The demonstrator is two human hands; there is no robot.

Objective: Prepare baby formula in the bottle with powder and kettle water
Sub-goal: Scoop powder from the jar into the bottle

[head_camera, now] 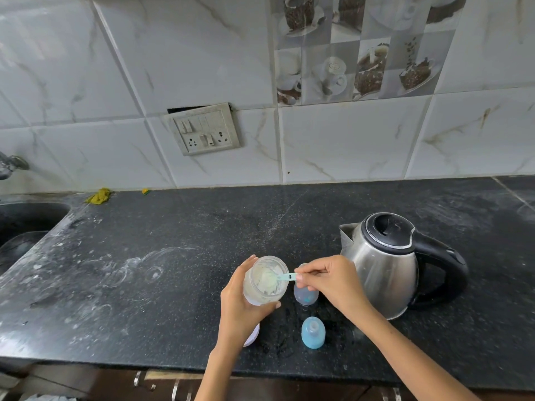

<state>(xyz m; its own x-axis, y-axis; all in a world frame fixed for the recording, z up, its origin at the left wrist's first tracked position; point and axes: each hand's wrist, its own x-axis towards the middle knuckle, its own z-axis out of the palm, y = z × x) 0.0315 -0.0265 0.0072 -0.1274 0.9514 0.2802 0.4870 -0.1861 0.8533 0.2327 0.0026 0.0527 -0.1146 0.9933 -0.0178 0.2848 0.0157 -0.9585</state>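
We are finding no legible text, brand, number or sign anywhere. The powder jar (266, 280) is showing no readable label, the steel kettle (385, 264) to its right is carrying no visible mark, and the switchboard (204, 128) on the wall behind the jar is bearing no lettering we can make out.

Kettle (382, 264): shiny silver steel body, black lid and handle. Countertop (173, 256) under it: black speckled stone, white powdery smears. Left of kettle: pale teal scoop (286, 276), clear jar (267, 280) with creamy-white powder. Nearer than kettle: light blue cap (313, 332).
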